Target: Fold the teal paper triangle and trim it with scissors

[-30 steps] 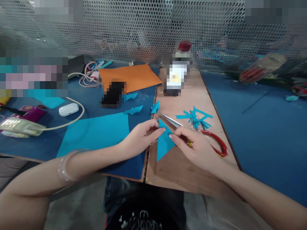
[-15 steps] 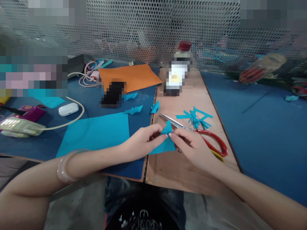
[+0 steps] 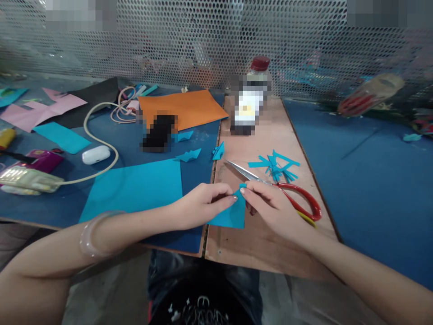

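Observation:
Between my hands is a small piece of blue paper [image 3: 230,217], held above the seam where the blue table meets the bare wood. My left hand [image 3: 206,205] pinches its upper left part between thumb and fingers. At its top right corner, my right hand [image 3: 265,201] grips it with thumb and forefinger. Scissors [image 3: 301,194] with red handles lie just behind my right hand, blades pointing left. Past them is a pile of cut blue paper strips [image 3: 277,167]. A larger blue sheet [image 3: 135,185] lies under and beyond my left forearm.
Folded blue paper pieces [image 3: 189,155] lie near the seam. Behind are an orange sheet [image 3: 189,106], a dark blurred phone-like thing [image 3: 159,133] and a red-capped bottle [image 3: 260,64]. Leftward lie a white earbud case [image 3: 96,155], a cable [image 3: 113,151] and a glue gun [image 3: 30,176]. Perforated metal [image 3: 189,36] borders the back.
The small blue paper has been lowered and turned slightly, and less of its top shows above my fingers. My fingers have shifted along it; both hands still pinch it.

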Action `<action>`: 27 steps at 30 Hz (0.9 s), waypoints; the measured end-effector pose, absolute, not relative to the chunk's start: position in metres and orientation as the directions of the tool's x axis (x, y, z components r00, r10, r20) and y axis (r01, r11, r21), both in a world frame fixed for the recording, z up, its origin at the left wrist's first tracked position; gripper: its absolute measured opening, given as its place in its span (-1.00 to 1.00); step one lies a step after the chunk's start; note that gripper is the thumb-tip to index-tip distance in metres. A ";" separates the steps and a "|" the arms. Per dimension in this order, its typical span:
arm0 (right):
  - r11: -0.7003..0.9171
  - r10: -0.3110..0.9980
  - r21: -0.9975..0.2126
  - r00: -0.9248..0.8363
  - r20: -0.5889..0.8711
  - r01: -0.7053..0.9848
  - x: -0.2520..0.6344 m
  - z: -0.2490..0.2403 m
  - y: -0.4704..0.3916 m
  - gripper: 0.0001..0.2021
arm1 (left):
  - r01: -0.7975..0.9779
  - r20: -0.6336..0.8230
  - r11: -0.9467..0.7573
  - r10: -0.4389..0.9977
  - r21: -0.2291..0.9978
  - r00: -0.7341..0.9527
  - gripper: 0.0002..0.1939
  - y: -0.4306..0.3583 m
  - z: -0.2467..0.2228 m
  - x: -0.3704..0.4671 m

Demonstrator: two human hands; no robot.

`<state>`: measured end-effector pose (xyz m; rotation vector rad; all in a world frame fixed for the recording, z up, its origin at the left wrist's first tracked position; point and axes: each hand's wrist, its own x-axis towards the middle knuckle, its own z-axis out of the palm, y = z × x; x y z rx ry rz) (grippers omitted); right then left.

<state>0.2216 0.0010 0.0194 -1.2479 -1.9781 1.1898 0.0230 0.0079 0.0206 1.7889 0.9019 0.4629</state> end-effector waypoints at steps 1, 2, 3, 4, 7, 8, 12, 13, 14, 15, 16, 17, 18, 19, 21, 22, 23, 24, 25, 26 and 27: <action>0.173 0.894 -0.882 -0.445 -0.045 0.437 0.222 0.020 0.002 -0.67 | 0.359 -0.105 -0.181 0.755 0.916 0.647 -0.69 0.008 0.021 0.023; 0.149 0.894 -0.890 -0.443 -0.065 0.431 0.221 0.020 0.002 -0.68 | 0.361 -0.109 -0.181 0.751 0.915 0.652 -0.69 0.008 0.021 0.023; 0.125 0.895 -0.897 -0.439 -0.083 0.424 0.221 0.021 0.003 -0.68 | 0.366 -0.111 -0.185 0.747 0.912 0.656 -0.69 0.008 0.021 0.022; 0.107 0.896 -0.902 -0.433 -0.094 0.418 0.221 0.021 0.003 -0.68 | 0.372 -0.113 -0.193 0.741 0.908 0.661 -0.69 0.008 0.021 0.022; 0.123 0.898 -0.901 -0.433 -0.078 0.417 0.220 0.022 0.002 -0.64 | 0.394 -0.128 -0.213 0.721 0.894 0.681 -0.68 0.008 0.021 0.021; 0.141 0.896 -0.893 -0.438 -0.069 0.428 0.220 0.022 0.001 -0.62 | 0.395 -0.129 -0.215 0.718 0.893 0.684 -0.68 0.008 0.022 0.021; 0.165 0.905 -0.859 -0.421 -0.064 0.485 0.223 0.028 0.004 -0.58 | 0.366 -0.094 -0.191 0.766 0.911 0.636 -0.71 0.010 0.024 0.023; 0.182 0.906 -0.837 -0.419 -0.061 0.516 0.226 0.030 0.007 -0.57 | 0.348 -0.082 -0.174 0.788 0.921 0.610 -0.72 0.011 0.024 0.024; 0.217 0.905 -0.795 -0.422 -0.054 0.567 0.230 0.031 0.010 -0.58 | 0.324 -0.074 -0.150 0.808 0.934 0.585 -0.73 0.012 0.025 0.025; 0.269 0.902 -0.719 -0.430 -0.046 0.640 0.236 0.033 0.013 -0.59 | 0.292 -0.066 -0.122 0.825 0.949 0.561 -0.74 0.013 0.024 0.026; 0.324 0.898 -0.601 -0.437 -0.046 0.731 0.243 0.034 0.016 -0.63 | 0.252 -0.060 -0.093 0.840 0.963 0.539 -0.76 0.014 0.024 0.026; 0.370 0.899 -0.450 -0.435 -0.047 0.813 0.251 0.034 0.019 -0.66 | 0.210 -0.056 -0.063 0.854 0.976 0.517 -0.79 0.015 0.023 0.027; 0.393 0.902 -0.301 -0.428 -0.057 0.869 0.260 0.033 0.020 -0.65 | 0.167 -0.056 -0.033 0.865 0.985 0.499 -0.81 0.016 0.022 0.027; 0.391 0.908 -0.198 -0.411 -0.075 0.899 0.269 0.031 0.021 -0.64 | 0.120 -0.058 -0.001 0.871 0.993 0.488 -0.83 0.017 0.021 0.027; 0.358 0.922 -0.109 -0.369 -0.114 0.927 0.285 0.026 0.017 -0.62 | 0.020 -0.056 0.053 0.871 0.998 0.487 -0.89 0.017 0.019 0.026; 0.326 0.934 -0.098 -0.336 -0.122 0.940 0.292 0.023 0.014 -0.62 | -0.031 -0.046 0.071 0.867 0.997 0.497 -0.92 0.017 0.018 0.026; 0.298 0.944 -0.102 -0.309 -0.115 0.949 0.298 0.020 0.010 -0.62 | -0.079 -0.032 0.084 0.861 0.993 0.508 -0.93 0.017 0.018 0.026; 0.272 0.954 -0.119 -0.284 -0.099 0.955 0.304 0.017 0.006 -0.62 | -0.121 -0.019 0.094 0.857 0.988 0.516 -0.93 0.016 0.018 0.026; 0.256 0.960 -0.145 -0.269 -0.081 0.956 0.309 0.014 0.002 -0.62 | -0.151 -0.009 0.102 0.856 0.983 0.517 -0.92 0.016 0.018 0.026; 0.251 0.961 -0.178 -0.267 -0.075 0.952 0.313 0.011 -0.001 -0.61 | -0.171 -0.004 0.106 0.859 0.979 0.512 -0.91 0.016 0.018 0.026; 0.253 0.959 -0.208 -0.274 -0.076 0.945 0.316 0.009 -0.003 -0.61 | -0.186 0.000 0.109 0.863 0.976 0.505 -0.90 0.016 0.018 0.026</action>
